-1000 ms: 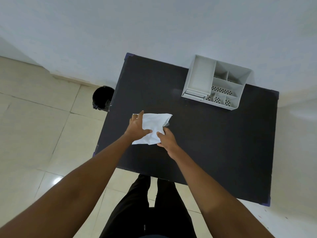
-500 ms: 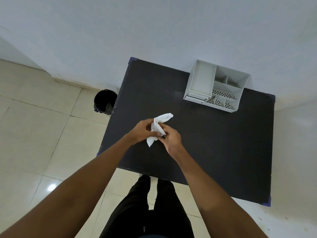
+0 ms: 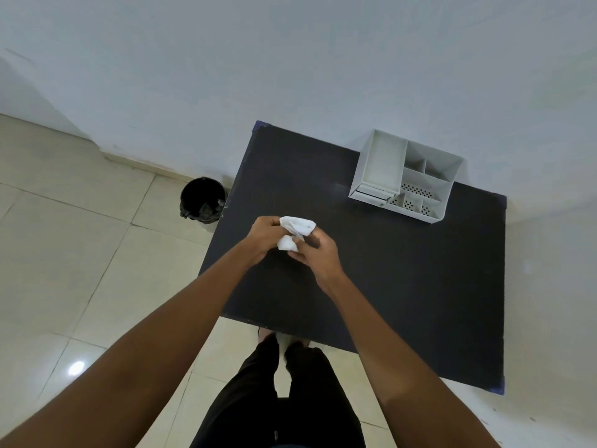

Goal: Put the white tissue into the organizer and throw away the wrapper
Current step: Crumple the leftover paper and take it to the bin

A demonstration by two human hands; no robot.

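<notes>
both hands bunched on the tissue, mid-bench

the left hand [image 3: 263,236] and the right hand [image 3: 318,253] meet above the dark bench [image 3: 403,270], each curled closed on the white tissue [image 3: 294,232], which sits scrunched between them. whether a wrapper is in that bundle, i cannot tell. this thing looks feather-light, soft and crushable, likely to tear if tugged hard, so a gentle pinch on the bunched middle seems the sensible hold, with loose corners tucked in. the white organizer [image 3: 381,169] waits at the far right of the bench, near the wall, its tall left compartment open and looking roomy enough. the black bin [image 3: 202,200] stands on the tiled floor [image 3: 71,253] just beside the bench's far left corner. matte dark top, pale plain wall [image 3: 290,59] behind.
</notes>
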